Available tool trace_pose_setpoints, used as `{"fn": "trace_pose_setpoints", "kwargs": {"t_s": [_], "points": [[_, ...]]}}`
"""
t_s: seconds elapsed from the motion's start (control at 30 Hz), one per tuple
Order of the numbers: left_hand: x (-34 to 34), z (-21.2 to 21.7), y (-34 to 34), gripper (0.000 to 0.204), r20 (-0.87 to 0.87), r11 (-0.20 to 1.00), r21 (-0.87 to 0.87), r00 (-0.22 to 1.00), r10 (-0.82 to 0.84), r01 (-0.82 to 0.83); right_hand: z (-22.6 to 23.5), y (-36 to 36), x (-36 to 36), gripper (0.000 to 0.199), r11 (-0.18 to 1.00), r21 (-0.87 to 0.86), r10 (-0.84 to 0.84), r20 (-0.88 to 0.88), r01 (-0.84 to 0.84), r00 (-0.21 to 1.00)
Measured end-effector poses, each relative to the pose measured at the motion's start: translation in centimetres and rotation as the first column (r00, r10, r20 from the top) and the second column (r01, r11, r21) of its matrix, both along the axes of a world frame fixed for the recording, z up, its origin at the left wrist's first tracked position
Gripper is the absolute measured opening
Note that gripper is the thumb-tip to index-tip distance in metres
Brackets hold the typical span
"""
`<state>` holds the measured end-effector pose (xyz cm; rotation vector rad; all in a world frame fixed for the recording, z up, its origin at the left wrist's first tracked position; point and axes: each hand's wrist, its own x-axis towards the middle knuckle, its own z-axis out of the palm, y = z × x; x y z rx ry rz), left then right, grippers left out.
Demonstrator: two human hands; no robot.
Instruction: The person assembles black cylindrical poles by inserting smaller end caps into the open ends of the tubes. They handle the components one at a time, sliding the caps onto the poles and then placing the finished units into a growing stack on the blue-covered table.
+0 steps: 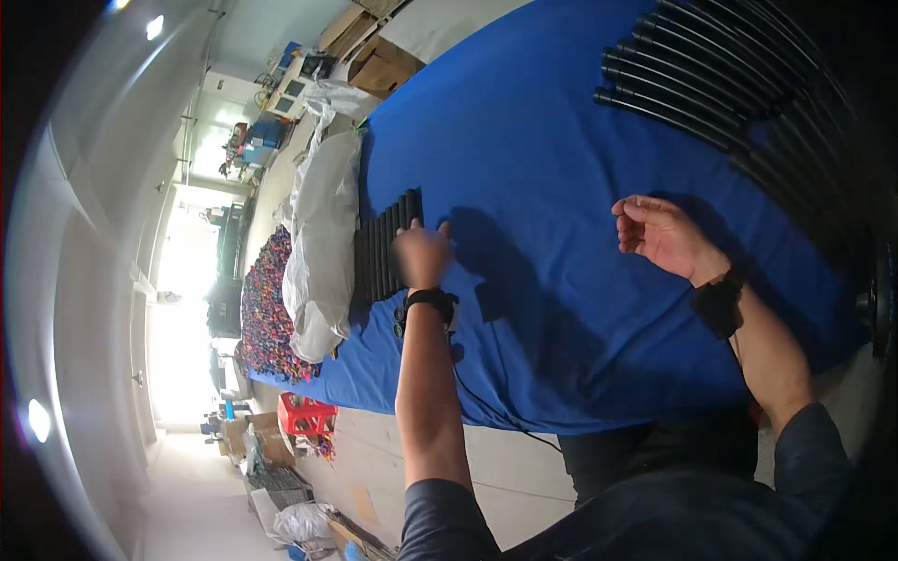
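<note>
Blue cloth (514, 122) | left hand (424, 258) at black tubes (377, 254), grip unclear | right hand (662, 236) raised, loosely cupped, empty

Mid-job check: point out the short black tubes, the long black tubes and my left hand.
Short black tubes (378, 252): head view, middle of the row.
Long black tubes (690, 89): head view, on their shafts at upper right.
Left hand (424, 259): head view, middle of the hand.

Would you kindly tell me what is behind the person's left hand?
A row of black tubes shows, partly behind the left hand; the portions it covers cannot be seen.
</note>
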<state>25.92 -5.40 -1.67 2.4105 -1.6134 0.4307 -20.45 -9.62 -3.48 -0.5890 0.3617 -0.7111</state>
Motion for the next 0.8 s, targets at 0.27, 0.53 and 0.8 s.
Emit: {"fn": "trace_pose_setpoints", "kwargs": {"t_s": [0.27,0.53,0.8], "points": [[0.3,-0.5,0.2,0.068,-0.087,0.966,0.214,0.982,0.166,-0.144,0.0,0.1,-0.1,0.018,1.0,0.004,-0.022,-0.019,0.022,1.0],[-2.8,2.4,1.0,0.054,-0.286,0.975,0.21,0.949,0.135,-0.076,0.3,0.3,0.0,0.018,1.0,0.004,-0.02,-0.021,0.02,1.0],[-6.1,-0.6,-0.1,0.053,-0.213,0.996,0.092,0.977,0.019,0.0,0.3,0.2,0.0,0.017,1.0,-0.016,-0.017,-0.022,0.017,1.0]]}}
